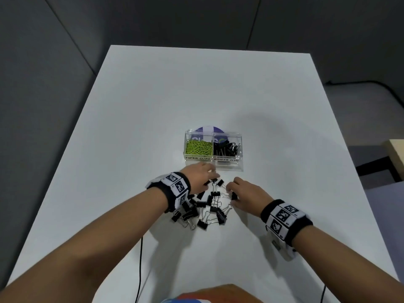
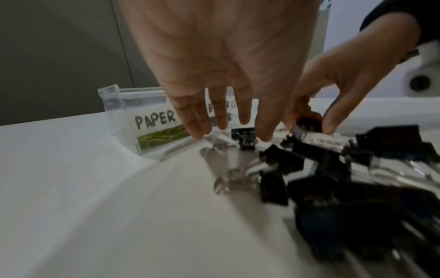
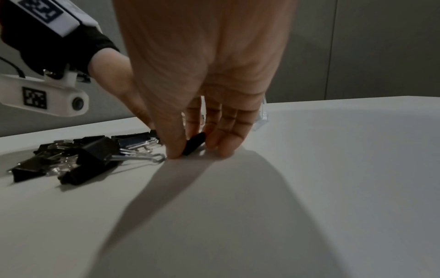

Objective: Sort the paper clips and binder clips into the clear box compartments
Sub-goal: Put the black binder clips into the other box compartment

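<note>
A clear two-compartment box stands mid-table. Its left compartment, labelled PAPER CLIPS, holds green paper clips; the right one holds black binder clips. Just in front of it a loose pile of black binder clips lies on the table. My left hand reaches down over the pile's far end with straight fingers, gripping nothing. At the pile's right edge my right hand pinches one black binder clip between thumb and fingers, at the table surface.
The white table stretches far beyond the box. A purple round disc lies behind the box. A black cable runs off the near edge. A wooden piece sits off the table's right side.
</note>
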Tool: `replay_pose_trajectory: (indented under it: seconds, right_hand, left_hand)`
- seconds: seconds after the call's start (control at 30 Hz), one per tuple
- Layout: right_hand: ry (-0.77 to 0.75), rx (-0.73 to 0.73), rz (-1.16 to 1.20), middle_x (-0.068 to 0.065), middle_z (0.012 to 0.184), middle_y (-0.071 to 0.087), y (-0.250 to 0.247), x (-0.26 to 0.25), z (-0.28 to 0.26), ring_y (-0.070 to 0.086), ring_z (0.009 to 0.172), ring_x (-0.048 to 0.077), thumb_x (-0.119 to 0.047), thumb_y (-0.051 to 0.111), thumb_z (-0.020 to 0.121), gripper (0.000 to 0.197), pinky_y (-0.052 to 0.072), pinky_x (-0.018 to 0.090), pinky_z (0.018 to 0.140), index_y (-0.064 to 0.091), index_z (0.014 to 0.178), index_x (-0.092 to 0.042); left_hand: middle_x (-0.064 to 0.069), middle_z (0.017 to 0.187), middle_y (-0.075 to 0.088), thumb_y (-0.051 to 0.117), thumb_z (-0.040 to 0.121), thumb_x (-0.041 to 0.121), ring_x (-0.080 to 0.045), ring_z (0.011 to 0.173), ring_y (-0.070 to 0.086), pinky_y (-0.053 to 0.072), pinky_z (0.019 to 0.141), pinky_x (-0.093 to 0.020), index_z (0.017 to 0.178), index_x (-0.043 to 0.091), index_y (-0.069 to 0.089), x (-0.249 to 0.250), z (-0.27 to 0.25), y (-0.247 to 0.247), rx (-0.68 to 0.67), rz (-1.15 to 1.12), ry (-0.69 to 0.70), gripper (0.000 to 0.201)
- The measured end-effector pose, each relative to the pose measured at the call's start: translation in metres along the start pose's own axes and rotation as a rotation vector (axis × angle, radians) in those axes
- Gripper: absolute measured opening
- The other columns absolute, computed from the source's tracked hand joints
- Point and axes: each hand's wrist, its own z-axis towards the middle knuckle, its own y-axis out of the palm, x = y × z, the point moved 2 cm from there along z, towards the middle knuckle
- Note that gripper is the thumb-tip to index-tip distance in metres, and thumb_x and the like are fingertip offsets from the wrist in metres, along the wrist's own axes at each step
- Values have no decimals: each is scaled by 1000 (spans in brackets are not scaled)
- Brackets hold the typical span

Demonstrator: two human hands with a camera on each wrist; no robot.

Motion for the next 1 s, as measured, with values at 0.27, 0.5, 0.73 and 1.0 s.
replay_pose_trajectory:
  seconds: [0.27, 0.5, 0.73, 1.0]
  right_hand:
    - [109, -56, 81, 9, 105, 47, -1, 4, -4, 46, 73, 22, -22, 49, 90, 21, 37, 30, 66, 53, 100, -4]
    - [270, 69, 299, 9, 82, 47, -13, 7, -1, 44, 72, 23, -4, 35, 89, 18, 32, 30, 64, 38, 73, -11]
    - [261, 43, 292, 7, 105, 51, -2, 2, 7, 49, 84, 21, -31, 55, 89, 30, 36, 27, 71, 44, 108, -10]
    - [316, 96, 436, 4, 86, 45, 7, 4, 13, 43, 72, 19, -21, 60, 86, 23, 29, 22, 55, 39, 81, -12]
  left_hand:
    - [-13, 123, 51, 48, 93, 3, -26, 115, 47, 47, 91, -34, 116, 4, 58, 1, 1, 9, 84, -96, -56, 25]
    - [-9, 115, 44, 48, 89, 6, -16, 83, 46, 39, 70, -21, 98, 5, 55, -4, -3, 4, 185, -303, -175, 11]
    - [-6, 126, 38, 51, 86, 22, -23, 95, 58, 50, 76, -29, 126, 19, 42, -18, -20, 13, 10, -286, -263, 41]
    - [-7, 132, 35, 55, 92, 29, -25, 98, 59, 50, 85, -35, 123, 15, 48, -19, -24, 19, 32, -336, -316, 34]
